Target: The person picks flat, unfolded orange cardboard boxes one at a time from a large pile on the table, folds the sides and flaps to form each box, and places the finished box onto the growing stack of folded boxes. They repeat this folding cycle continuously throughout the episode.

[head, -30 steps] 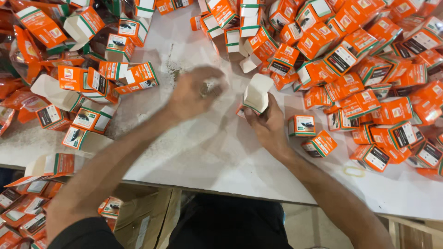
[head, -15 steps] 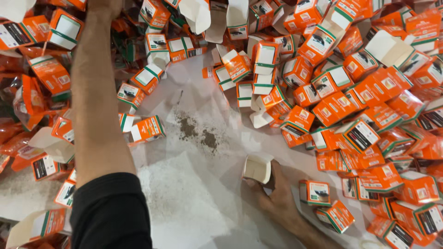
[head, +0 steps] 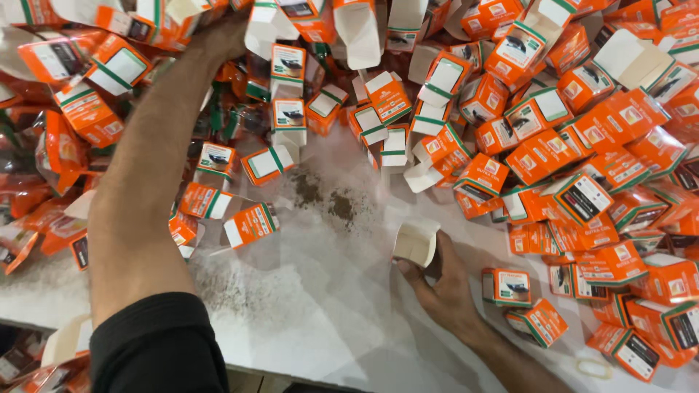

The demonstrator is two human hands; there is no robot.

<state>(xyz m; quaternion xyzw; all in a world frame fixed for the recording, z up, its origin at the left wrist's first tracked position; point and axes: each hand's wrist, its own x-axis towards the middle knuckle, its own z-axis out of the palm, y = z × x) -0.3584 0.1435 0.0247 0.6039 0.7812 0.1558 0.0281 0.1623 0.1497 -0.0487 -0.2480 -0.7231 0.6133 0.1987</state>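
My right hand (head: 442, 290) grips a small open carton (head: 416, 241), white inside, with its open end up, resting low on the white table (head: 320, 306). My left arm stretches far across the table. My left hand (head: 222, 38) is buried at the top left in a heap of small orange, white and green cartons (head: 287, 69), and its fingers are hidden among them. I cannot see whether it grips anything.
Orange cartons (head: 582, 145) are piled thick along the back and right side, some with open flaps. More lie at the left (head: 65, 124). A patch of dark powder (head: 324, 198) stains the table centre. Two closed cartons (head: 506, 285) sit just right of my right hand.
My left hand has left the spot beside the open carton and reached far forward into the back-left heap. The view has shifted forward. My right hand still holds the open carton.
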